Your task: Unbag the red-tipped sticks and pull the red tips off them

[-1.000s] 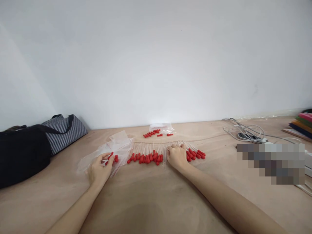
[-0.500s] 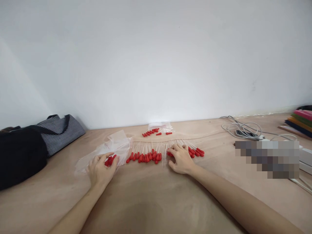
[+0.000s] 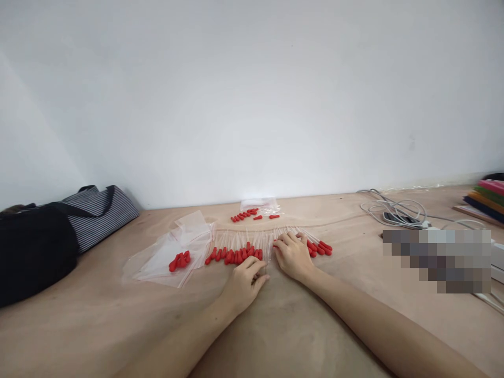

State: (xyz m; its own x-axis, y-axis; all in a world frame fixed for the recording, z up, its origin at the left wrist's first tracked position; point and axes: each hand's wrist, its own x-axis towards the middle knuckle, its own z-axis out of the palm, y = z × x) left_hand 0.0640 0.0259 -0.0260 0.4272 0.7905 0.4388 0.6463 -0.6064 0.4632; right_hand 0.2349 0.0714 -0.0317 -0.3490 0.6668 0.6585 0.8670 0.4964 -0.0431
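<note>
Red-bulbed glass droppers (image 3: 238, 255) lie side by side in a row on the wooden table. My left hand (image 3: 243, 283) is at the near right end of this row, thumb and fingers apart, with nothing visible between them. By its fingertips are thin clear tubes (image 3: 268, 247) with no bulbs on them. My right hand (image 3: 293, 256) curls down over a second group of droppers (image 3: 322, 248); a bit of red shows at its fingertips, and the palm hides the rest. Loose red rubber bulbs (image 3: 180, 261) rest on clear zip bags (image 3: 157, 262) at the left.
At the back, more red bulbs (image 3: 244, 214) lie before a small clear bag (image 3: 258, 203) with thin tubes. A black and striped bag (image 3: 98, 215) stands left. Coiled cables (image 3: 394, 210), a blurred-out patch and a colourful stack (image 3: 492, 197) are at the right.
My left hand has let go of the red bulbs on the zip bags and moved right to the dropper row. My right hand stays almost in place.
</note>
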